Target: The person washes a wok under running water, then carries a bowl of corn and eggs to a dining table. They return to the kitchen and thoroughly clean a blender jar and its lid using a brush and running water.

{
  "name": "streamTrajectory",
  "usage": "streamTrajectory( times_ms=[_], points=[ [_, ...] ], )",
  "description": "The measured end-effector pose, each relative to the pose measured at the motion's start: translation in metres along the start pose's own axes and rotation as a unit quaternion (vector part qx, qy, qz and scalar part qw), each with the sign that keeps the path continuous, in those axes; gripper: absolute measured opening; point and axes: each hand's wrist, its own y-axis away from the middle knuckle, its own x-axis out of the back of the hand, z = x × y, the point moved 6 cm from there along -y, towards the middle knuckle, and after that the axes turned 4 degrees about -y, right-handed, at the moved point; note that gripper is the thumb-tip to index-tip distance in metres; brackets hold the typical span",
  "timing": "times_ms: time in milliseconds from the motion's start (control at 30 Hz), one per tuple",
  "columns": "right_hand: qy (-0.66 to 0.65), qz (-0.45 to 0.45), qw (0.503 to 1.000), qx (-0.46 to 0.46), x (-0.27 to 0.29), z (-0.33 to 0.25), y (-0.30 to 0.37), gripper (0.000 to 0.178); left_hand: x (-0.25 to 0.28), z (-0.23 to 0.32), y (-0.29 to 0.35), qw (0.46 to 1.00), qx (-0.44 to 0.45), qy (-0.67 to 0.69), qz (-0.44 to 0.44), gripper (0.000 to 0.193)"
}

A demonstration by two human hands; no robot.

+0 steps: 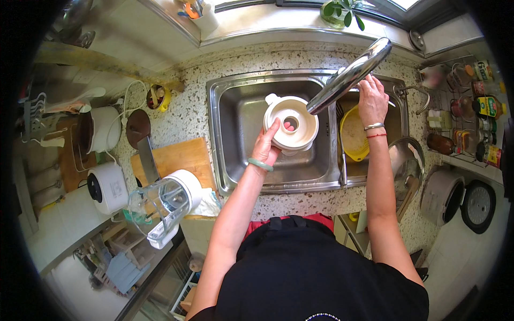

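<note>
My left hand grips a round white plastic part with a hole through its middle and small tabs on its rim. My fingertips show through that hole. The part is held over the left basin of the steel sink, below the end of the chrome tap. My right hand reaches to the back of the sink, right beside the tap. Its fingers are curled, and what they close on is hidden. A yellow colander sits in the right basin, partly under my right wrist.
To the left, a clear blender jug with a white collar lies by a wooden cutting board and a knife. A glass lid leans on the right. A rack of jars stands at far right.
</note>
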Motion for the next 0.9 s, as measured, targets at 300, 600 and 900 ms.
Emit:
streamTrajectory(
  times_ms=[300, 600, 900],
  points=[
    [-0.113, -0.042, 0.993, -0.019, 0.014, -0.034, 0.04, 0.014, -0.006, 0.006, -0.011, 1.0, -0.011, 0.009, -0.009, 0.055],
    [-0.125, 0.012, 0.99, 0.072, 0.04, -0.033, 0.019, 0.007, -0.012, 0.006, -0.014, 0.999, -0.008, -0.051, -0.008, 0.052],
    [-0.009, -0.014, 1.0, 0.02, -0.008, 0.014, 0.006, 0.011, -0.027, 0.005, -0.013, 0.999, -0.003, 0.007, -0.035, 0.063]
  ],
)
